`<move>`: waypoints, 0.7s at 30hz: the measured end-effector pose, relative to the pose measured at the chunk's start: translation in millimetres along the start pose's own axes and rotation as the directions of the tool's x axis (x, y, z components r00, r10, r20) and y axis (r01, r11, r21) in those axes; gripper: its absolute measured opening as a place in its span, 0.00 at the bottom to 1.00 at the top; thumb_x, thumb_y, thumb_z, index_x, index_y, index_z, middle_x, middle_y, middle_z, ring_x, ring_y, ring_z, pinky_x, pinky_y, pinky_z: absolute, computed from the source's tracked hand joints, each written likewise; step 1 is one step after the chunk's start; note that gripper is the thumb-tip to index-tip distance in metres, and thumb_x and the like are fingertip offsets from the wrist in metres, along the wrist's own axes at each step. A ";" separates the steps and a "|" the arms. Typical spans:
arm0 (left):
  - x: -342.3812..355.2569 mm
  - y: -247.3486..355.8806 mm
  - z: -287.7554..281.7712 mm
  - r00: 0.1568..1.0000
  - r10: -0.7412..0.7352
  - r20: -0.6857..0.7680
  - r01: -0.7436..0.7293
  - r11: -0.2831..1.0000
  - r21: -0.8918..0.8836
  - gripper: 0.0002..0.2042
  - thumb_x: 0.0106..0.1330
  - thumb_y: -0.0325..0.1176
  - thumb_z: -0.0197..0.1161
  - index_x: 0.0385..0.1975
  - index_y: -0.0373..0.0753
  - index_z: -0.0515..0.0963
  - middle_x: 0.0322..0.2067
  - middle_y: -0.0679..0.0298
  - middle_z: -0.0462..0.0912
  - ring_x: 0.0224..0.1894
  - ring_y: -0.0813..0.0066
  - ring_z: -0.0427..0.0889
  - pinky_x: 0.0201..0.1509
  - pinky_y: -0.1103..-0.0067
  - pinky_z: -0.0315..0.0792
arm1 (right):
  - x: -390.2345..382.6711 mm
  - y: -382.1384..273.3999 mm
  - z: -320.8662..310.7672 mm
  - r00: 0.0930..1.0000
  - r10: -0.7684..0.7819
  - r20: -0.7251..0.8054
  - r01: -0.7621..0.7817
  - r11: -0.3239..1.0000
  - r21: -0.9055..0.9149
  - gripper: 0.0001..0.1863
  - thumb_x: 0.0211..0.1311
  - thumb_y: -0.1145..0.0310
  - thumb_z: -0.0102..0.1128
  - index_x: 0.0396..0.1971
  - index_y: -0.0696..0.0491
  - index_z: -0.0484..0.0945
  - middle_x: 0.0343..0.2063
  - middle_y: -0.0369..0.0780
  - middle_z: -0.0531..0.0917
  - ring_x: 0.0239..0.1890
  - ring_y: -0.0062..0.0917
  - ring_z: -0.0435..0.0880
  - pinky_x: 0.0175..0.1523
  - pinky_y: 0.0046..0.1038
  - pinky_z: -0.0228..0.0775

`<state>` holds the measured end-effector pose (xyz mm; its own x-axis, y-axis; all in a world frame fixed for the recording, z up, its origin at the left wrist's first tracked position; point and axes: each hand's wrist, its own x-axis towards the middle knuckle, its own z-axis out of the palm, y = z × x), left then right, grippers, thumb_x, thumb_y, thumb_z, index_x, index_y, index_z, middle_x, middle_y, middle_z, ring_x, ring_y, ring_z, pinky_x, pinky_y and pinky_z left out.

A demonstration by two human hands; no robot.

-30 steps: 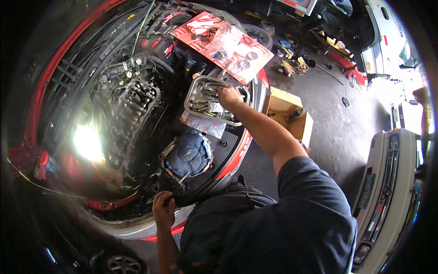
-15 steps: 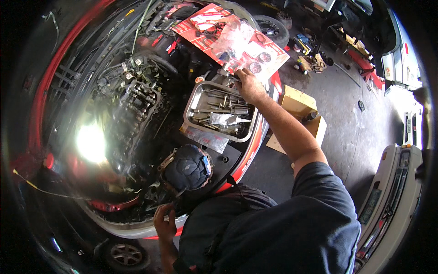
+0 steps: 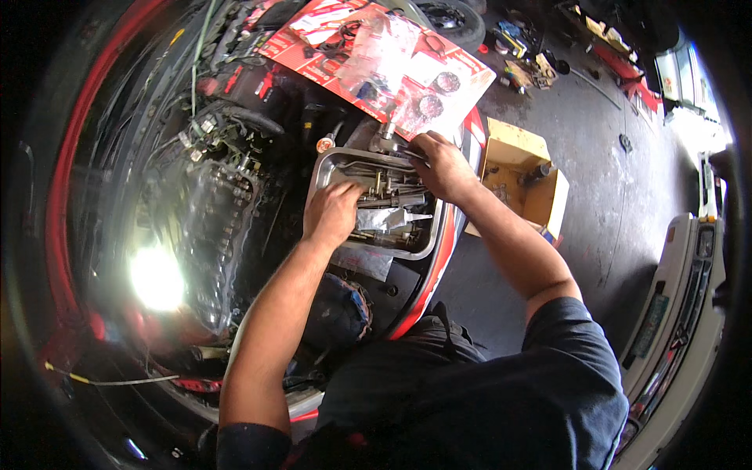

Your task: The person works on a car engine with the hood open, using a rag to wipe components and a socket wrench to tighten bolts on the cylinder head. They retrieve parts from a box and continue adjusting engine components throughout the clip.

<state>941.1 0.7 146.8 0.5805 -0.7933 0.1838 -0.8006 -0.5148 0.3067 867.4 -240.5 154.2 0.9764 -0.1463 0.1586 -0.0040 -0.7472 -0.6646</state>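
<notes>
A metal tray [image 3: 319, 174] of bolts and long metal parts lies on the car's front edge. My left hand [image 3: 333, 211] reaches over its left side, fingers curled down among the parts; what they grip, if anything, is hidden. At the far right corner of the tray my right hand [image 3: 446, 168] has its fingers closed beside a metal tool [image 3: 385, 144], and I cannot make out what is in them. A silver tube with a white nozzle [image 3: 388, 218] lies on the parts between both hands.
Beyond the tray, a red and white printed sheet [image 3: 470, 74] carries plastic bags and round parts. An exposed engine [image 3: 227, 211] is to the left, by a glaring lamp [image 3: 157, 278]. A cardboard box [image 3: 517, 145] stands right, with a white vehicle [image 3: 666, 305] farther off.
My left hand has come up from the car's near edge into the tray. My right hand stays at the tray's far right corner, slightly lower. The whole view has shifted a little.
</notes>
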 end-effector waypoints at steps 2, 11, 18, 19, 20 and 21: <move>19.6 -10.5 16.2 0.999 0.038 0.036 -0.041 0.996 0.079 0.13 0.61 0.27 0.57 0.45 0.42 0.82 0.44 0.63 0.82 0.46 0.62 0.81 0.52 0.67 0.75 | -17.0 6.9 -10.0 0.999 0.001 -0.032 0.000 1.000 0.025 0.11 0.59 0.73 0.60 0.41 0.57 0.76 0.39 0.47 0.78 0.45 0.44 0.79 0.51 0.39 0.72; 37.8 -31.0 32.4 0.993 -0.042 0.107 0.022 0.983 0.182 0.10 0.56 0.30 0.66 0.37 0.40 0.82 0.36 0.59 0.79 0.39 0.55 0.81 0.44 0.65 0.77 | -40.7 11.2 -22.8 0.980 0.198 -0.032 -0.190 0.966 0.178 0.11 0.60 0.72 0.61 0.42 0.57 0.77 0.37 0.46 0.79 0.41 0.41 0.82 0.47 0.36 0.76; 24.7 -30.4 -21.3 0.916 -0.350 0.198 0.380 0.914 -0.141 0.09 0.58 0.32 0.63 0.33 0.32 0.80 0.35 0.53 0.82 0.38 0.56 0.83 0.44 0.69 0.77 | -22.0 1.1 -8.8 0.983 0.138 0.125 -0.154 0.978 0.137 0.14 0.56 0.70 0.64 0.40 0.60 0.77 0.35 0.50 0.81 0.42 0.46 0.81 0.47 0.40 0.75; 20.6 -31.1 -28.2 0.893 -0.389 0.228 0.427 0.891 -0.154 0.09 0.59 0.32 0.63 0.36 0.33 0.80 0.36 0.54 0.83 0.38 0.58 0.83 0.45 0.70 0.76 | -21.7 -1.7 -4.0 0.961 0.168 0.218 -0.192 0.977 0.093 0.15 0.55 0.69 0.65 0.40 0.59 0.77 0.36 0.51 0.82 0.42 0.46 0.82 0.47 0.41 0.76; 16.5 -32.1 -33.8 0.880 -0.411 0.236 0.455 0.873 -0.177 0.10 0.60 0.31 0.63 0.38 0.34 0.80 0.37 0.55 0.83 0.37 0.59 0.84 0.45 0.71 0.76 | -21.4 -3.6 -0.3 0.948 0.150 0.280 -0.175 0.982 0.066 0.16 0.54 0.68 0.66 0.41 0.59 0.77 0.36 0.51 0.82 0.43 0.46 0.82 0.46 0.41 0.76; 12.4 -33.1 -38.1 0.888 -0.390 0.243 0.441 0.871 -0.215 0.08 0.63 0.30 0.57 0.38 0.33 0.78 0.34 0.58 0.83 0.35 0.66 0.83 0.42 0.73 0.76 | -19.6 -6.2 6.0 0.912 0.204 0.356 -0.220 0.975 0.007 0.19 0.53 0.63 0.68 0.42 0.56 0.78 0.37 0.50 0.84 0.45 0.43 0.83 0.47 0.41 0.77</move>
<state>980.5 20.3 174.5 0.7916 -0.5830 -0.1827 -0.4098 -0.7285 0.5489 849.6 -229.1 150.8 0.9665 -0.0545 -0.2509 -0.2177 -0.6921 -0.6882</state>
